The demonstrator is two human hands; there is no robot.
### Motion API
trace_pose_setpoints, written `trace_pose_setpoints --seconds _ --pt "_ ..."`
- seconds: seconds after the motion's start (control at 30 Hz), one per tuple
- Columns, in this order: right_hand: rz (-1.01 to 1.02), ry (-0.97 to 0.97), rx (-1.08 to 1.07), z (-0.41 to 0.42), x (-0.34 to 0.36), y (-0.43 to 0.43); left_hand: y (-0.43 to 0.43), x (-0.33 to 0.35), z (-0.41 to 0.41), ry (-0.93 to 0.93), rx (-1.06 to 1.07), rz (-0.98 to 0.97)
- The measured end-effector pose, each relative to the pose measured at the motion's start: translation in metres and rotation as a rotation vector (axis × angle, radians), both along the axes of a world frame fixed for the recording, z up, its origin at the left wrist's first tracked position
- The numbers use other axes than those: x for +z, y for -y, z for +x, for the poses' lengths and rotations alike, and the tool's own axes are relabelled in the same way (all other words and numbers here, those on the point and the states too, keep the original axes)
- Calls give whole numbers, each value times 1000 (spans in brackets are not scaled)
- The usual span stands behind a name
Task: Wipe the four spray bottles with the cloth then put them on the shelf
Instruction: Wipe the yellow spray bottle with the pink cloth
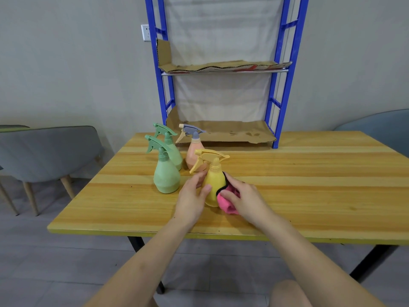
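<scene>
At the table [287, 173] centre, the left hand [192, 196] curls round the yellow spray bottle [213, 178], and the right hand [245, 198] clutches the soft pink cloth [225, 202] against its four o'clock side. The bottle looks like light, smooth, slippery plastic, and the narrow neck seems the surest hold. There are four bottles: this yellow one, a near green bottle [166, 176] and a far green bottle [174, 155] at ten o'clock, and a peach bottle [193, 157] at twelve; there is one cloth.

No text, brand or number can be read. Red printing on the cardboard [221, 65] well beyond the right hand [245, 199] is too blurred to be made out.
</scene>
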State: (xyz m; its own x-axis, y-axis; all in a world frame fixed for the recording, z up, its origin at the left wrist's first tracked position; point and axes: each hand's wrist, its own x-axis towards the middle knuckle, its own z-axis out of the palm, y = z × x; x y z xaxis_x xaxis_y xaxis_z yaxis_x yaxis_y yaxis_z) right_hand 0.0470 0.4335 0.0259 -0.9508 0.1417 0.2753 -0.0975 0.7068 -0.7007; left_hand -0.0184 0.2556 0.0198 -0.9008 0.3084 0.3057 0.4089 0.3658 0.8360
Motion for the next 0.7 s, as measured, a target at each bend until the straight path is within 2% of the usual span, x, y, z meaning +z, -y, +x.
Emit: trace_pose_setpoints --seconds 0.1,0.23,0.53,0.7 --pt "-107 -67 -26 -13 15 8 -1 1 0 -25 -8 -50" --pt "-135 -82 -36 -19 19 13 0 3 -5 -48 8 -100" --pt "58 51 -31 1 -2 -2 -2 6 -2 -38 -3 -92" --pt "-134 -47 -100 -10 15 16 -3 2 -2 -39 -4 -130"
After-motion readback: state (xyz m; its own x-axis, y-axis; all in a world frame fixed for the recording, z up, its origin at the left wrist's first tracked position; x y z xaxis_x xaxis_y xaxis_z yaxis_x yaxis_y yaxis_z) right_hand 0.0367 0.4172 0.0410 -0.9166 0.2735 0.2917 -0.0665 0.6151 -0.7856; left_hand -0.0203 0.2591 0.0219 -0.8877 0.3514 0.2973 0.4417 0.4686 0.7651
